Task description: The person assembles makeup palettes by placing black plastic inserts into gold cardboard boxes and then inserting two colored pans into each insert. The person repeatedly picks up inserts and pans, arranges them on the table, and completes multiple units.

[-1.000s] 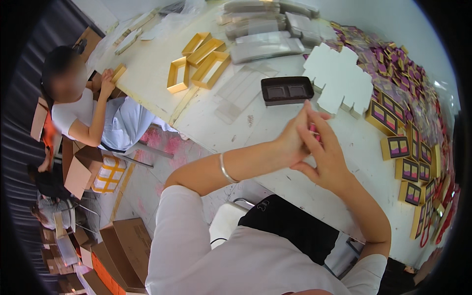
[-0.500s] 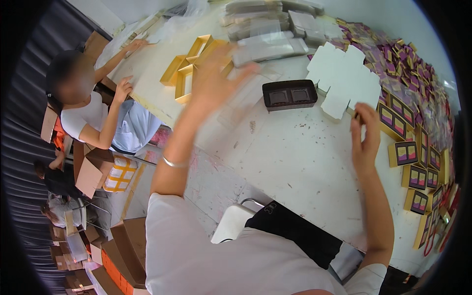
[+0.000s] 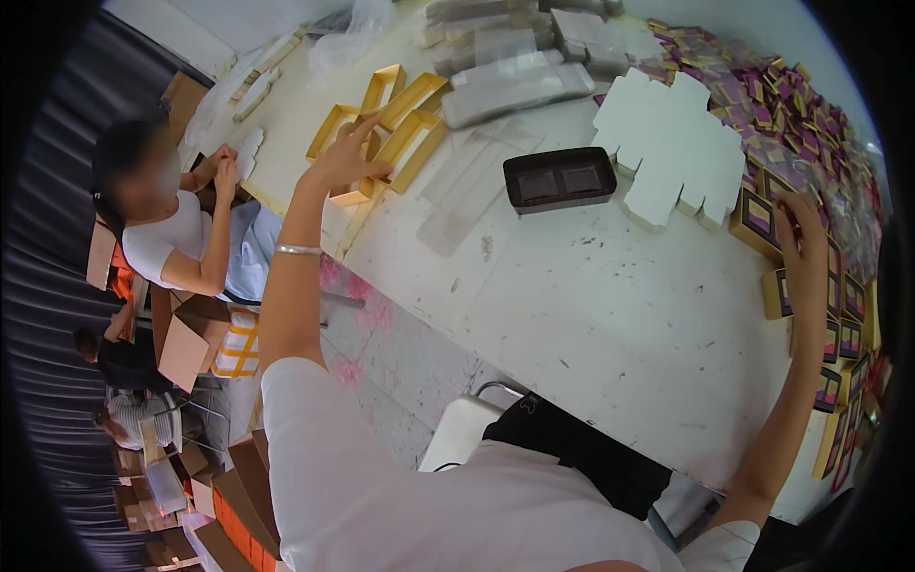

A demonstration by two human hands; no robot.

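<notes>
My left hand (image 3: 348, 157) reaches out over a group of open gold box frames (image 3: 416, 148) at the far left of the table. Its fingers are spread, with the thumb side against one frame. On the right, my right hand (image 3: 805, 234) hangs over gold boxes (image 3: 756, 221) holding dark inserts with purple and yellow pieces. Its fingers are bent but apart, and nothing shows between them. Between my hands lies a dark brown tray (image 3: 559, 179) with two compartments. White flat die-cut cardboard (image 3: 662, 143) is stacked beside it.
Clear plastic sleeves (image 3: 477, 186) lie left of the tray, with stacks of sleeves (image 3: 519, 91) behind. Small purple and gold pieces (image 3: 762, 105) are heaped at the back right. A co-worker (image 3: 176, 229) sits at the left edge, near open cartons (image 3: 195, 338). A white stool (image 3: 457, 429) stands by me.
My left hand has moved left and down onto the gold frames. My right hand has gone from beside the white cardboard right to the filled boxes. The co-worker's hands have come together.
</notes>
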